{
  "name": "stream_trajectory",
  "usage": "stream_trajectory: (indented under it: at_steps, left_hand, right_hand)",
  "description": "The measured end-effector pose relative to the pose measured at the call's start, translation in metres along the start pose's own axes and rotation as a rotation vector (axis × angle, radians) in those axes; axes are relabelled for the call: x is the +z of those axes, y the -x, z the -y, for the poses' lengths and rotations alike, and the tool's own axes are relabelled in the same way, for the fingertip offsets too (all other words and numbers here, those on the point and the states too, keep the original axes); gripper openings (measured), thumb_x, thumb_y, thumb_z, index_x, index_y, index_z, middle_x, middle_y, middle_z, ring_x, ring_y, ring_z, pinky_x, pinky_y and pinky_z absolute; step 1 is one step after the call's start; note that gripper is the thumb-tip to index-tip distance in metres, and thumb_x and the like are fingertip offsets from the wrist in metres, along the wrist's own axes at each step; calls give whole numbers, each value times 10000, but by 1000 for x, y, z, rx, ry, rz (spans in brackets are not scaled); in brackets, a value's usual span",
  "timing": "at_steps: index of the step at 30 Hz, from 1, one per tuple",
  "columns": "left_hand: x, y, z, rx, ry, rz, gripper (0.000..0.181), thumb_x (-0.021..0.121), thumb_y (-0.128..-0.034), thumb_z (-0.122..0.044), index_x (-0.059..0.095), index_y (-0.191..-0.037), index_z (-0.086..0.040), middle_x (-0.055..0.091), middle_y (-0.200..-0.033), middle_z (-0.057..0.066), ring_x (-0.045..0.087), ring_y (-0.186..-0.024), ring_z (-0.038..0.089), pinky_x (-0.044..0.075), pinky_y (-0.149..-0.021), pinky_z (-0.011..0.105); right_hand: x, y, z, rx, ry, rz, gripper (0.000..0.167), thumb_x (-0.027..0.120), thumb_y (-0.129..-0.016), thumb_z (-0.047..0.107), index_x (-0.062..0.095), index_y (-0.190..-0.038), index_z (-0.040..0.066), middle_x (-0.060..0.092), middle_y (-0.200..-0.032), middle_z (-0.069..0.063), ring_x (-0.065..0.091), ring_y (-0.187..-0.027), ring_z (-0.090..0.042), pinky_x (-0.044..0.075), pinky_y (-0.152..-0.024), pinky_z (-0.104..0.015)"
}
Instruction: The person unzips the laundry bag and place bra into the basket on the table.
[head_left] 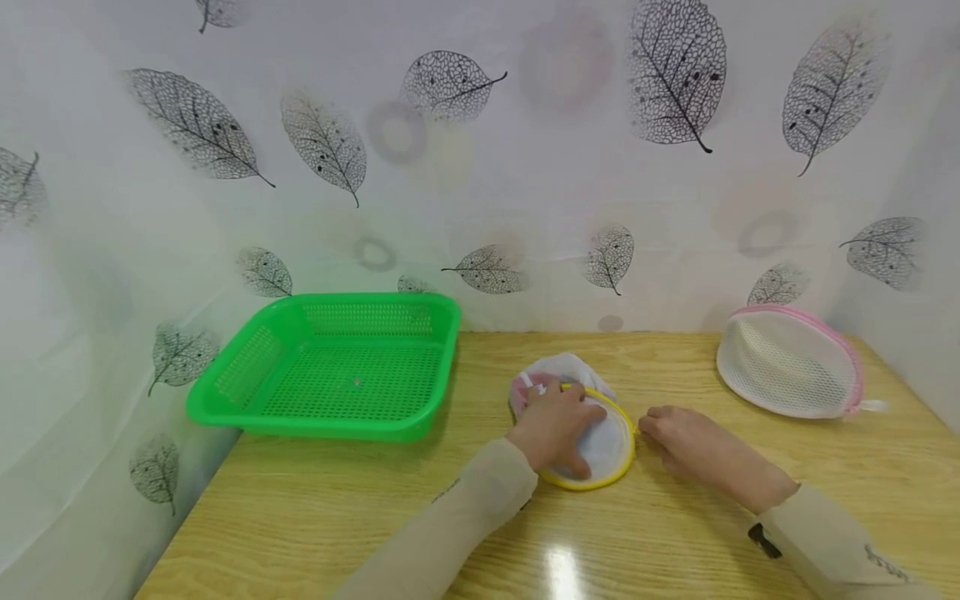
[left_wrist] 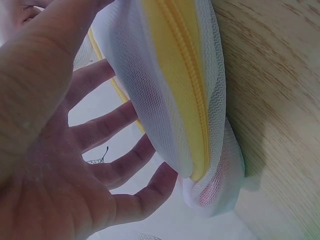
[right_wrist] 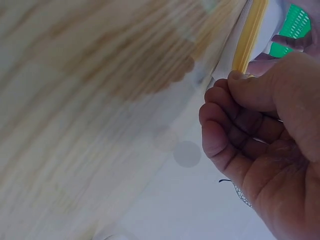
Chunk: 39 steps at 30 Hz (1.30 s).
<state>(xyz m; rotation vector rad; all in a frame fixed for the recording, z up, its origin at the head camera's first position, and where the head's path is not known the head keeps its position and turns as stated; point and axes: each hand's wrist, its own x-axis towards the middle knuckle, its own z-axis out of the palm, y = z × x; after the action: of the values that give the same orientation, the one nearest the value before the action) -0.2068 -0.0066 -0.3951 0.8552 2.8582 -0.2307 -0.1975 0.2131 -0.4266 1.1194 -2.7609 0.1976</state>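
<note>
One mesh bag [head_left: 609,446] on the wooden table [head_left: 337,517], under the left hand [head_left: 551,427].
The left fingers are spread wide and touch the bag; the right hand [head_left: 684,442] pinches at the end of the yellow zipper [left_wrist: 192,75] with thumb and finger. The bag seems light and soft, easy to crumple, so its firmer zipper edge is probably the better hold.

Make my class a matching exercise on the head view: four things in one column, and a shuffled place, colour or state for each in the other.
1. Basket
2. Pink-edged bag
3. Left hand
4. Right hand

A. Spread over the yellow-edged bag
B. Untouched, right of both hands
C. Pinching at the yellow-edged bag's edge
D. Green, left of both hands

Pairs: 1-D, 2-B, 3-A, 4-C
</note>
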Motion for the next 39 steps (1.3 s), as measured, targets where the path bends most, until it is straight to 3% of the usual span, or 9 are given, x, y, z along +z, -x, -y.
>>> stream_trajectory:
  at_steps: [15, 30, 39]
  left_hand:
    - [0, 0, 1, 2, -14, 6, 796, 841, -722, -645, 532, -1432, -462, 518, -1491, -59, 453, -1378, 320, 421, -1064, 668]
    - [0, 0, 1, -13, -21, 12, 791, 838, -714, -660, 530, -1423, -490, 511, -1493, -86, 445, -1384, 302, 422, -1069, 652]
    - [-1, 2, 1, -25, -6, 1, 799, 828, -708, -683, 536, -1422, -475, 523, -1481, -71, 464, -1361, 334, 403, -1051, 704]
  right_hand:
    - [-3, 2, -1, -18, -6, 15, 280, 740, -841, -42, 572, -732, 154, 525, -718, 76, 519, -638, -79, 451, -565, -273]
    - [-3, 1, -2, -28, -11, 13, 353, 727, -763, -130, 541, -683, 160, 440, -684, 100, 394, -624, -26, 379, -545, -225]
    - [-5, 0, -3, -19, 7, 6, 297, 740, -781, -101, 581, -721, 142, 489, -702, 84, 449, -625, -46, 436, -550, -251]
